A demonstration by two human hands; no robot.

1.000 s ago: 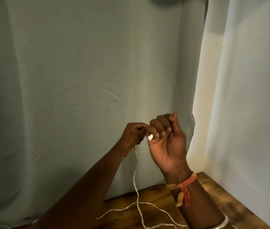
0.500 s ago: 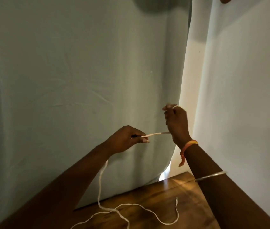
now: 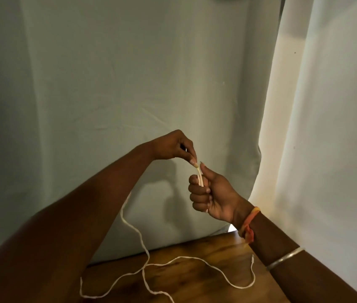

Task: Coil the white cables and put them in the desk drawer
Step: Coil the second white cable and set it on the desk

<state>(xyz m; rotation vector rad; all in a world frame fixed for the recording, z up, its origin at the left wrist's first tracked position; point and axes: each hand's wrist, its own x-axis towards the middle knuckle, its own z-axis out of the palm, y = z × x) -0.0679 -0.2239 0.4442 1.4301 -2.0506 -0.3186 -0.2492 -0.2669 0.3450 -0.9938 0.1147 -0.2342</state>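
Your right hand (image 3: 211, 194) is raised in front of you, above the worktop (image 3: 199, 278). Its fingers (image 3: 197, 193) are curled into a loose fist, and the thumb presses against them. In this fist you hold the white cable (image 3: 201, 262); two short strands of it stand up side by side from the top of the fist. Your left hand (image 3: 174, 147) comes from above and from the left. Its thumb and forefinger are pinched together on the top of these two strands, and the other fingers are folded back. So both hands are closed on the same cable, and they are almost touching.

The cable is thin and white, more like a cord, soft and a little wavy. From the hands it goes behind your left forearm, then falls down to the worktop. There it lies in loose open loops which cross each other once. One free end turns up near your right forearm. The cable is not coiled yet.

The worktop is brown wood with a dark grain. Behind it hangs a pale green cloth (image 3: 129, 84), and at the right a white cloth (image 3: 336, 127). On your right wrist you wear an orange thread (image 3: 248, 225) and a silver bangle (image 3: 285, 258). I cannot find any writing or label.
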